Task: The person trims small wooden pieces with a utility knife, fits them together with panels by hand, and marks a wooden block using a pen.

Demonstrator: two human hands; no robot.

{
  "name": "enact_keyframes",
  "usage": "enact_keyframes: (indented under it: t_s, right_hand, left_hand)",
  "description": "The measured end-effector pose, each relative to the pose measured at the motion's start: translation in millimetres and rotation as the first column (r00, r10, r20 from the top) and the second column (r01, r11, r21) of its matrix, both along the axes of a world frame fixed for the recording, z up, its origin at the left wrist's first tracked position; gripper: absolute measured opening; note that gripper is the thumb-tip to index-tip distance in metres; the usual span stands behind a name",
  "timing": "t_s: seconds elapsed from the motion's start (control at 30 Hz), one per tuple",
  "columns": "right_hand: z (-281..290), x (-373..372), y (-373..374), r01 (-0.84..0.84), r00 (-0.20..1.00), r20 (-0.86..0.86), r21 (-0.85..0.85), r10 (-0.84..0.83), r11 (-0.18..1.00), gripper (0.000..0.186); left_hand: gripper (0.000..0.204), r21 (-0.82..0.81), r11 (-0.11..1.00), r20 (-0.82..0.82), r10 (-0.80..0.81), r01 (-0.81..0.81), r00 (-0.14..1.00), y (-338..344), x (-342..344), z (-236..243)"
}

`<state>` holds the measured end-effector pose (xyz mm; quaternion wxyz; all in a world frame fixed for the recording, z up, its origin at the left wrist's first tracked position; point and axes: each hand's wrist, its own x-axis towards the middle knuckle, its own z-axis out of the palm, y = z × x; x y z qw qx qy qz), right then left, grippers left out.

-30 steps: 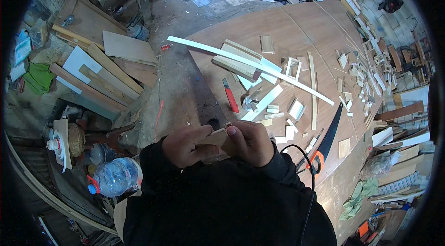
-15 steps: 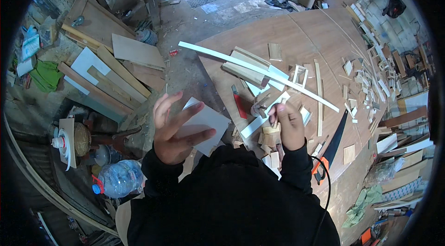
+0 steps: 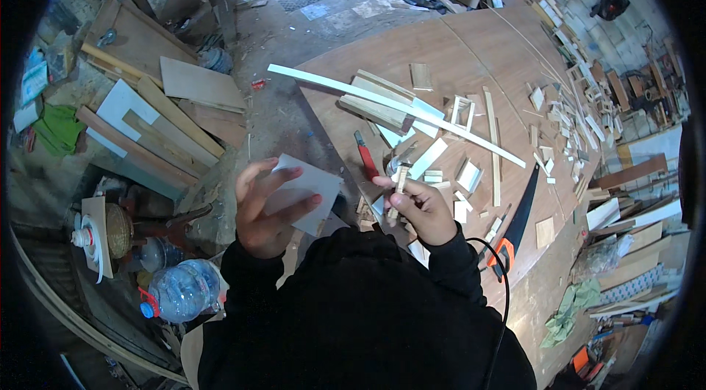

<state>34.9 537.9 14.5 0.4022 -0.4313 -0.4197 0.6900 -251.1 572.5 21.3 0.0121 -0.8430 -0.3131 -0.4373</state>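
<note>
- A flat pale grey panel [image 3: 301, 191] is held up in the left hand [image 3: 268, 213], fingers spread across its face and thumb tucked under, just off the near edge of the desk [image 3: 441, 59] and over the floor.
- A thin wooden stick [image 3: 399, 188] is pinched upright in the right hand [image 3: 423, 210], fingers curled closed round it, right above the desk's near edge.
- The two hands are kept apart, panel on one side and stick on the other, nothing touching between them.
- A red-handled tool [image 3: 365, 156] is left lying on the desk just beyond the right hand.
- A pile of small wood offcuts [image 3: 448, 169] is scattered around that spot, some white-faced.
- A long white strip [image 3: 390, 99] is laid diagonally across the middle of the desk, over a short stack of boards [image 3: 371, 107].
- A handsaw with an orange handle [image 3: 515, 224] is set near the right edge of the desk, blade pointing away.
- On the floor to the left, leaning boards [image 3: 147, 125] are stacked, and a clear plastic bottle with a blue cap [image 3: 180, 291] is seen lower down.
</note>
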Motion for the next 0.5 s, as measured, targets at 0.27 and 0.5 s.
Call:
enact_keyframes:
  t_s: [0.27,0.5]
  right_hand:
    - [-21.0,-12.5,0.1,0.039,0.999,-0.001,0.096,-0.039,0.995,0.039]
    - [-83.2,-49.1,19.0,-0.079,0.675,0.582,0.668,-0.453,0.740,0.053]
  left_hand:
    - [0.044,-0.092,0.993,0.004,0.069,-0.068,0.998,-4.4,-0.8,0.8]
    - [0.025,-0.558,0.810,0.498,0.151,0.181,0.854,-23.2,10.8,-20.2]
